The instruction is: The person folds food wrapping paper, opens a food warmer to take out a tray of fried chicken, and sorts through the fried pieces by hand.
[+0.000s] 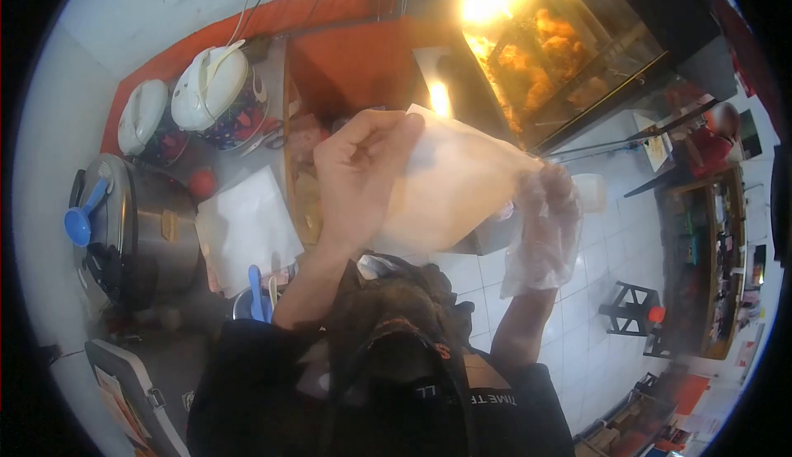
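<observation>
A pale sheet of paper (450,181) is held up in front of my chest, lit from behind. My left hand (363,160) is bare and pinches the sheet's upper left corner between thumb and fingers. At the sheet's right edge, my right hand (546,218) wears a loose clear plastic glove and has its fingers closed on the paper. Lower left of my left hand, a stack of white paper (250,224) lies on the counter.
A lit glass cabinet (569,44) with fried food stands at the upper right. On the left are two lidded flowered containers (219,98) and a large metal cooker (161,230) with a blue ladle (78,226). A black stool (631,308) stands on the tiled floor.
</observation>
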A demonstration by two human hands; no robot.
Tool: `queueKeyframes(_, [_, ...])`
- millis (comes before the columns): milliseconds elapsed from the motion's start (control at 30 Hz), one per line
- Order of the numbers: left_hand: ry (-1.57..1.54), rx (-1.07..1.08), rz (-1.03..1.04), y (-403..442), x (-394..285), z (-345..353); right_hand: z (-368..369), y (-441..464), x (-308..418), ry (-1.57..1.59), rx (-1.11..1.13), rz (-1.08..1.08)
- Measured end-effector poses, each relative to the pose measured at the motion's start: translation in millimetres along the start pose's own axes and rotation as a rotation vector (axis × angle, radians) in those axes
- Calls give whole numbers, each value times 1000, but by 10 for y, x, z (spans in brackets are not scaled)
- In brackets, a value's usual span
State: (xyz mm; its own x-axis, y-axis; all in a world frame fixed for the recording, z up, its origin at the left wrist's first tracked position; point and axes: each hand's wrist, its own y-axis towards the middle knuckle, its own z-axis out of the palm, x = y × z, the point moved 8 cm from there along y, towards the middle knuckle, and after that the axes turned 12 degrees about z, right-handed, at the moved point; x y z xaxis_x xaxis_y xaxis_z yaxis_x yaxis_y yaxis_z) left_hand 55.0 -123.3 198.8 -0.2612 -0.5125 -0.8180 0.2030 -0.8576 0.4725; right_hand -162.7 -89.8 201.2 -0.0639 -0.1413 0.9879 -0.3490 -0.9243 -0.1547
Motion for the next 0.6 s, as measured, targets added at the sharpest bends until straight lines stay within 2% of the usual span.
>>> queueKeyframes(167, [29,-60,-6,-4,-15,-27,-23,65,-54,101,98,9])
queueKeyframes(267, [46,-10,40,2,-61,2,38,23,130,239,147,-79])
queueKeyframes(400, [77,35,65,10,-117,58,5,83,260,148,210,-221])
queueKeyframes(467, [109,43,82,11,-122,50,57,51,371,34,272,-408])
queueKeyframes(500, [133,71,137,10,-146,48,16,98,353,34,268,-411])
queueKeyframes(567, [155,102,195,8,-211,62,35,124,375,-235,305,-551])
queueKeyframes(600, [167,92,182,-2,-247,60,31,143,415,-234,302,-554])
